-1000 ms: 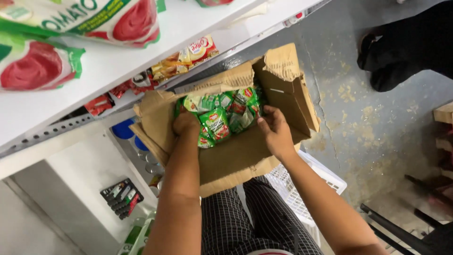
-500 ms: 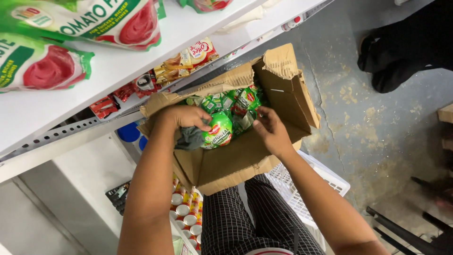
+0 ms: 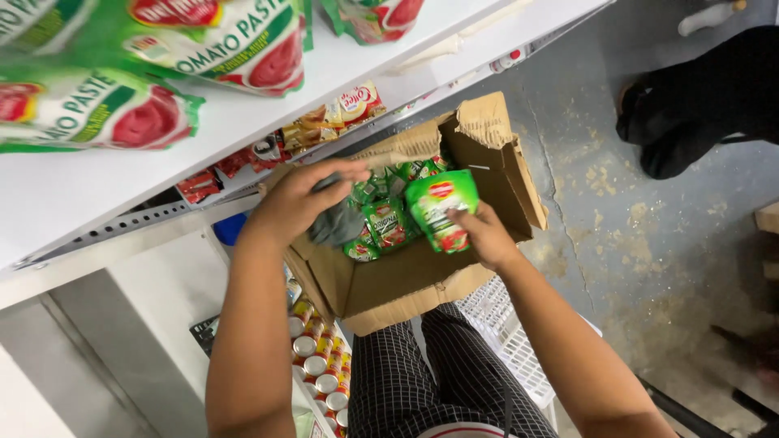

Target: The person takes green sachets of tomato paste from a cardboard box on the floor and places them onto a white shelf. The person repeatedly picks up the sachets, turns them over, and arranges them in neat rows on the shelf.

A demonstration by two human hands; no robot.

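The right hand (image 3: 485, 235) holds a green pouch (image 3: 442, 209) with a red base, fingers curled round its lower end, lifted just above the open cardboard box (image 3: 389, 288) and tilted toward the box's far flap. The left hand (image 3: 302, 199) hovers over the box's near-left corner, fingers half closed round a crumpled grey piece (image 3: 337, 223) (cloth or wrapping, I cannot tell which) that lies against the pouches.

More green pouches (image 3: 388, 221) fill the bottom of the box, packed close with little spare room between them. The box rests on the person's lap, over checked trousers (image 3: 438, 373), its torn flaps (image 3: 487, 134) standing up on the far and right sides, so the opening is free mainly from above and from the near edge.

The white shelf edge (image 3: 162, 215) runs just beside the box's left corner, leaving only a narrow gap. Large tomato paste pouches (image 3: 243, 45) lie on the shelf top; cans (image 3: 316, 365) sit on a lower level beneath the left arm. A white plastic crate (image 3: 519, 332) is under the box to the right, with bare concrete floor (image 3: 649, 235) beyond it.
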